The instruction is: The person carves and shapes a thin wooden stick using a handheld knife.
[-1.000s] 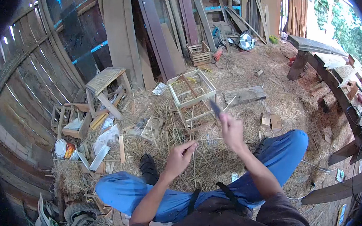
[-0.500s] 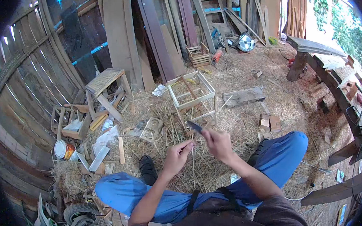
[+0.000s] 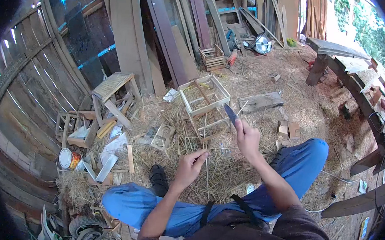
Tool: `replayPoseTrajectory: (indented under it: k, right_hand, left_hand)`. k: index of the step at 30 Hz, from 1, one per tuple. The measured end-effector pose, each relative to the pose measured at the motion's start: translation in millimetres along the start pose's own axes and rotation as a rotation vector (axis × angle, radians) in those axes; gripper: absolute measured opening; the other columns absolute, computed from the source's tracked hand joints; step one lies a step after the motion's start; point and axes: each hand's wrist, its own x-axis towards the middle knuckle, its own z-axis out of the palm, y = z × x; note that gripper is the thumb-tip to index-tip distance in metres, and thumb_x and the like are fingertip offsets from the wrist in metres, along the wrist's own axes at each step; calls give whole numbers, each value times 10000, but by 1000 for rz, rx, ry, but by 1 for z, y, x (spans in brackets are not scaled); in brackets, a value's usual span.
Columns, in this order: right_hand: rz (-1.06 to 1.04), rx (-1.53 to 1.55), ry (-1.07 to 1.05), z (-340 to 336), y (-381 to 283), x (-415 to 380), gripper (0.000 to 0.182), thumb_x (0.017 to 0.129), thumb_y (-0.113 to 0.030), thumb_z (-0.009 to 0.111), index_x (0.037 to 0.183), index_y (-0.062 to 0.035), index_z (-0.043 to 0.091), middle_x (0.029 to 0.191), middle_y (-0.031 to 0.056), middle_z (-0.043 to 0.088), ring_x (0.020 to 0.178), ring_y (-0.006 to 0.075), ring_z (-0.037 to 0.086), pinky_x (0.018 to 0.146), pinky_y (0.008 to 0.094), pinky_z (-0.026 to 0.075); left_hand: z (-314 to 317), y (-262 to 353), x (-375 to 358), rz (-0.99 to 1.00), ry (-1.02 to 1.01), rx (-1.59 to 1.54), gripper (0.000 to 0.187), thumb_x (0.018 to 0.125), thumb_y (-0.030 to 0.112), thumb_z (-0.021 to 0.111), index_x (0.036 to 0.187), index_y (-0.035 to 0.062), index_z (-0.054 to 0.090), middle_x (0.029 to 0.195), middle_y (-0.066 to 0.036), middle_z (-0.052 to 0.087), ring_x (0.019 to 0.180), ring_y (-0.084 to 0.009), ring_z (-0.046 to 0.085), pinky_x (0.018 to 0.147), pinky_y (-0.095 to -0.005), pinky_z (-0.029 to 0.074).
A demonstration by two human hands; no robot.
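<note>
In my right hand (image 3: pixel 248 141) is a knife (image 3: pixel 231 113), its dark blade pointing up and to the left, clear of the other hand. The fingers are wrapped round its handle, which is mostly hidden. My left hand (image 3: pixel 190 169) is closed in a pinch on a thin pale wooden strip (image 3: pixel 207 177), which runs down between my knees. Just beyond both hands, a small frame of pale wooden slats (image 3: pixel 207 107) stands on the floor.
Shavings and straw cover the floor around my feet. A small wooden stool (image 3: pixel 112 85) and a paint can (image 3: pixel 65 158) are at left. Tall boards (image 3: pixel 131 35) lean on the back wall. A plank (image 3: pixel 261 102) lies ahead, and a workbench (image 3: pixel 340 54) stands at right.
My right hand has moved right with the knife, away from my left hand, and the blade has tilted more upward. My left hand has hardly moved.
</note>
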Motion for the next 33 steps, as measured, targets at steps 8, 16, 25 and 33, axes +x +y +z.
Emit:
replayPoseTrajectory:
  k: [8,16,25,33]
  right_hand:
    - [-110,34,49,-1,-13,-4,250,1002,-271,565,874,-83,667,535,166,560,453,340,592,422,430,442]
    - [-255,81,-78,12,-15,-28,193,1014,-216,548,945,-108,692,542,155,569,407,241,560,395,395,423]
    - [-167,-56,7,2,-14,-15,338,1034,-291,498,828,-67,645,541,161,561,433,308,572,403,431,424]
    - [-147,86,31,8,-5,-17,265,1016,-285,538,916,-98,698,560,164,576,451,309,591,439,414,452]
  left_hand:
    - [-3,6,-4,-7,57,4,293,988,223,621,1117,-28,699,854,17,675,702,-34,494,646,-225,428]
    - [-5,4,2,-69,0,51,287,982,198,626,1124,-42,693,947,-49,728,806,-68,597,726,-234,474]
    - [4,3,-1,28,42,0,291,985,193,611,1133,-47,684,983,-82,733,868,-101,632,769,-251,490]
    - [2,2,-2,33,33,26,285,990,197,607,1129,-37,690,950,-66,732,838,-87,621,760,-257,498]
